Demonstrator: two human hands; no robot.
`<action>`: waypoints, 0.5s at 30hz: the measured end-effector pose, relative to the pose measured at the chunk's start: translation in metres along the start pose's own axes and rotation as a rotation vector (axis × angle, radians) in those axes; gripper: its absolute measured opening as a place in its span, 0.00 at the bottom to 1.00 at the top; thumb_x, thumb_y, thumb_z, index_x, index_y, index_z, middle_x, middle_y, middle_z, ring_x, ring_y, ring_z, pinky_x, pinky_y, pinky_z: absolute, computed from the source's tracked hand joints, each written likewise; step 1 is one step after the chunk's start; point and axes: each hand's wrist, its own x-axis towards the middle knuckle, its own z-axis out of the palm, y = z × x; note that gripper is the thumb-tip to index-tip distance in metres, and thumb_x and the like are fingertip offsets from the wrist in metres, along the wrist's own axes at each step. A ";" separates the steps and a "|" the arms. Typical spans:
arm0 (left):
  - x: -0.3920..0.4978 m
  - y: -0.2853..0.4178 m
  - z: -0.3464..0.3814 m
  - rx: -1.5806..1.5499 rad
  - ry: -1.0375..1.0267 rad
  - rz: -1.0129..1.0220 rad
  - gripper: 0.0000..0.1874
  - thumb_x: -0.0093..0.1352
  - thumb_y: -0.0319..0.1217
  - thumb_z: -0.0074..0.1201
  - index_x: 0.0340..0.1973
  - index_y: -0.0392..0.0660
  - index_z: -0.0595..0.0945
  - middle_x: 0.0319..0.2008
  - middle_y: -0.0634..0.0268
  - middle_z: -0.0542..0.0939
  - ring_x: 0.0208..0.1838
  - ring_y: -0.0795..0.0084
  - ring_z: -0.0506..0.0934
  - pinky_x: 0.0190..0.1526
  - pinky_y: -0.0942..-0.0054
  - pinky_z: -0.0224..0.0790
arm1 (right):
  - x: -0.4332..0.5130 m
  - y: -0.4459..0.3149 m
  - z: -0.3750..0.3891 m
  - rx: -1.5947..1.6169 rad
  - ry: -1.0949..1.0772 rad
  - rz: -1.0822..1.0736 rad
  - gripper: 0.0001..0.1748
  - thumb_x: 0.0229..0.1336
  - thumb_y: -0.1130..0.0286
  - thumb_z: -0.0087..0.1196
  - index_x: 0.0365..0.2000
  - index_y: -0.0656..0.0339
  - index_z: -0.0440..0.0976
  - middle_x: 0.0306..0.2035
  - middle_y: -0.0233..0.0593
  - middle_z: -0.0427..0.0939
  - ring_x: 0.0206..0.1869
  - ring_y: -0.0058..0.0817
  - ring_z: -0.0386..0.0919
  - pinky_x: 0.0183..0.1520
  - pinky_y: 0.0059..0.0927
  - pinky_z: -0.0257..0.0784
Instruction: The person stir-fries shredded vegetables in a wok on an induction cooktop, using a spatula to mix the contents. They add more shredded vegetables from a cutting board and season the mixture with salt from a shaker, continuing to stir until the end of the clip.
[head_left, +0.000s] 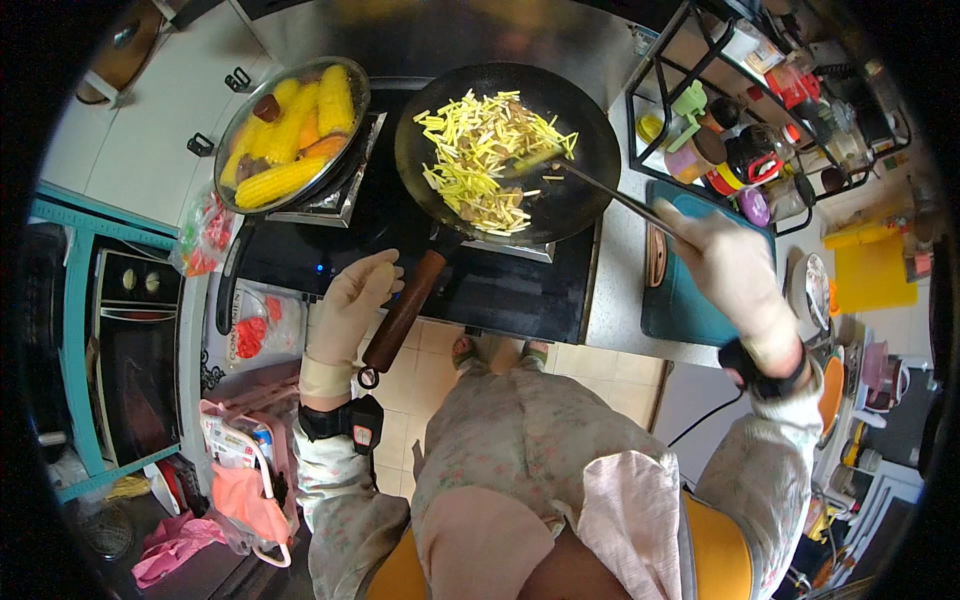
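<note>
A black wok (585, 195) sits on the right burner, holding chopped yellow-green stalks (469, 135) mixed with brownish pieces. Gloved, my right hand (724, 262) grips the metal handle of a spatula (619, 196), whose blade rests among the stalks at the wok's right side. My left hand (356, 300), in a glove too, is raised just left of the wok's wooden handle (409, 311). Its fingers are bent, and whether they hold anything small is unclear. On the left burner stands a pan with a glass lid (292, 135), with corn cobs (281, 184) and orange pieces showing through.
A teal cutting board (690, 300) lies on the counter to the right. Behind it a black rack (637, 161) holds jars and bottles. The lidded pan's black handle (236, 277) juts over the stove's left front edge. A microwave oven (139, 360) stands at left.
</note>
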 end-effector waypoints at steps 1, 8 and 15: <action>-0.001 -0.001 0.001 0.013 0.008 -0.012 0.20 0.75 0.35 0.52 0.58 0.39 0.76 0.45 0.63 0.81 0.43 0.79 0.78 0.49 0.79 0.70 | -0.019 0.001 -0.016 -0.025 -0.054 0.058 0.23 0.52 0.71 0.61 0.52 0.50 0.78 0.26 0.43 0.76 0.29 0.42 0.78 0.31 0.40 0.72; -0.008 0.003 0.006 0.091 -0.018 -0.031 0.20 0.74 0.34 0.52 0.60 0.39 0.76 0.44 0.65 0.82 0.43 0.80 0.77 0.48 0.80 0.69 | -0.007 -0.014 0.028 0.076 -0.038 -0.044 0.22 0.56 0.69 0.59 0.53 0.47 0.77 0.27 0.45 0.78 0.29 0.44 0.79 0.32 0.41 0.74; -0.008 -0.003 0.003 0.059 -0.053 -0.096 0.23 0.73 0.33 0.54 0.62 0.39 0.73 0.43 0.65 0.81 0.41 0.80 0.76 0.44 0.81 0.69 | -0.002 0.028 0.082 0.471 0.202 0.156 0.18 0.62 0.63 0.58 0.53 0.47 0.78 0.30 0.46 0.82 0.26 0.37 0.81 0.31 0.33 0.76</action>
